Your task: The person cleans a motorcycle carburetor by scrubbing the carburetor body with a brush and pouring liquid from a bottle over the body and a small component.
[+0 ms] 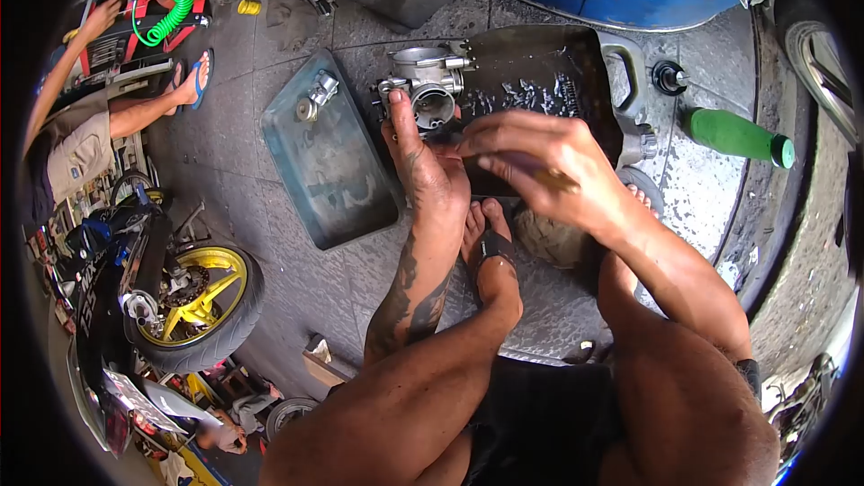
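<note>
Across the grey tiled floor (225,189), left to right, were a yellow-wheeled motorcycle (202,301), a blue-grey tray (337,193), a dark pan (540,40) and a green bottle (733,135). Above the gap between tray and pan, the left hand (430,175) held a silver-grey metal casting (425,76), round bore facing the wearer, long axis indeterminate. Just right, the right hand (553,166) had bent, narrowed fingers; their grip could not be determined.

We reach forward, two-handed
Our left hand (436,178) cups, thumb (404,119) extended; our right hand (547,162) curls close beside it.
</note>
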`<state>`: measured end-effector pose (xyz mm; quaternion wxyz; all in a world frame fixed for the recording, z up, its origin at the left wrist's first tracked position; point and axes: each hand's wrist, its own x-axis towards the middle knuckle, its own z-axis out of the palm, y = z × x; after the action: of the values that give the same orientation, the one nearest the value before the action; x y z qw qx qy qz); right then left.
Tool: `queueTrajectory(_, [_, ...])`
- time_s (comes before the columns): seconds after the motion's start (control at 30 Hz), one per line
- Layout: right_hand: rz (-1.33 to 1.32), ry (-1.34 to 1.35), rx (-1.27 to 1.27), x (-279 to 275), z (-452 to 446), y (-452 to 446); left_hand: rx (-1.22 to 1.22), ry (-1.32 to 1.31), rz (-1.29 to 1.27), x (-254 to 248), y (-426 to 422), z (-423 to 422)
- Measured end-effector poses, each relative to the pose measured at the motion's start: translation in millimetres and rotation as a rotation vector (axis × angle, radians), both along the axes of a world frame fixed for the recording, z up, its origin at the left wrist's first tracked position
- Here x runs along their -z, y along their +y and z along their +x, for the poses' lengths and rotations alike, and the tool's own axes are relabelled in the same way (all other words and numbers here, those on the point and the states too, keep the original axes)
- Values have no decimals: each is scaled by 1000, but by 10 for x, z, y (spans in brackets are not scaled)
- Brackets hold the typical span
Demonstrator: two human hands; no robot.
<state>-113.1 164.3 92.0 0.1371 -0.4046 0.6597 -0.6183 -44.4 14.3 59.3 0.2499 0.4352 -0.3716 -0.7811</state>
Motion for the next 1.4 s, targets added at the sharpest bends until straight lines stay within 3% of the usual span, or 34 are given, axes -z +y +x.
queueTrajectory(0.07, [17, -49, 32, 74, -63, 23, -40, -44, -125, -72, 74, -75])
queueTrajectory(0.2, [-69, -34, -5, -61, 27, 33, -12, -35, 33, 21, -60, 9])
queueTrajectory(0.33, [58, -8, 88, 91, -74, 68, -89, 18, -47, -28, 19, -83])
queueTrajectory(0.4, [66, -63, 113, 47, -7, 88, -65, 22, 143, 14, -61, -4])
queueTrajectory(0.43, [9, 30, 42, 14, 12, 61, 140, 61, 177, 6, -137, 64])
queueTrajectory(0.5, [-48, 80, -77, 3, 34, 48, 124, 54, 198, -9, -83, 40])
queueTrajectory(0.63, [44, 82, 27, -22, -20, 75, 80, -11, 190, 2, -136, 23])
queueTrajectory(0.73, [-28, 152, -71, -87, 51, 26, 113, -33, 263, -68, -75, 35])
queueTrajectory(0.87, [48, 85, 3, -65, 131, -13, 156, 27, 174, -42, -23, 25])
queueTrajectory(0.93, [83, 95, 32, -95, 192, -36, 72, -1, -27, -6, 67, 31])
queueTrajectory(1.03, [83, 116, 66, -109, 220, -50, 74, -31, 83, 26, -13, 91])
queueTrajectory(1.13, [60, 193, 63, -75, 204, -62, 53, -34, 28, 61, -12, 54])
queueTrajectory(1.2, [206, 124, 77, -93, 166, 11, 2, -28, 58, 78, -80, 55])
queueTrajectory(1.27, [167, 81, 205, -87, 80, 85, 12, 36, -35, 75, -89, 77])
queueTrajectory(1.4, [134, 41, 239, 46, -69, 144, 32, 119, 117, -33, -94, 72])
